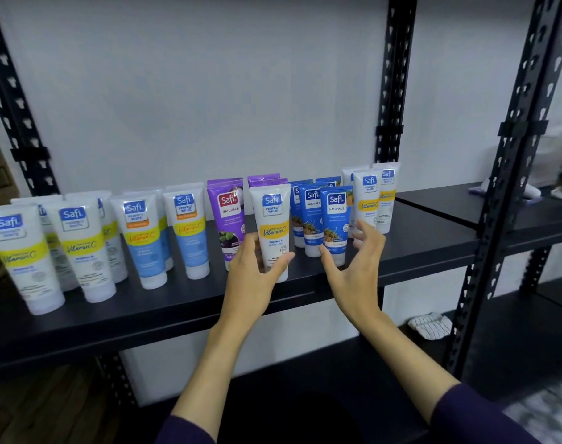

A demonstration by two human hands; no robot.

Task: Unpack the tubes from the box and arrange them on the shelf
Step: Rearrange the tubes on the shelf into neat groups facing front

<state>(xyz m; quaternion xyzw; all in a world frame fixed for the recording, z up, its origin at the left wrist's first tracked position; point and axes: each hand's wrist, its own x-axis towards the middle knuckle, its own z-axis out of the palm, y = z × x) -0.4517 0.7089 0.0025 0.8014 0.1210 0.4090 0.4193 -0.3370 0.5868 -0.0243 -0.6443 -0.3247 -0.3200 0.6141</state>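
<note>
Several tubes stand cap-down on the black shelf [417,248]. My left hand [252,277] grips a white tube with a yellow Vitamin C band [271,219] near the shelf's front edge, in front of the purple tubes [228,216]. To its right stand blue tubes [335,216], and my right hand [353,267] hovers open just in front of them, fingers spread, holding nothing. More white and yellow tubes [368,200] stand further right, with others [81,248] and white tubes with light blue bands [145,241] to the left. No box is in view.
Black perforated uprights [393,91] frame the shelf against a white wall. A second shelf unit [504,200] adjoins on the right with blurred items on it. A striped cloth [430,325] lies on the lower shelf.
</note>
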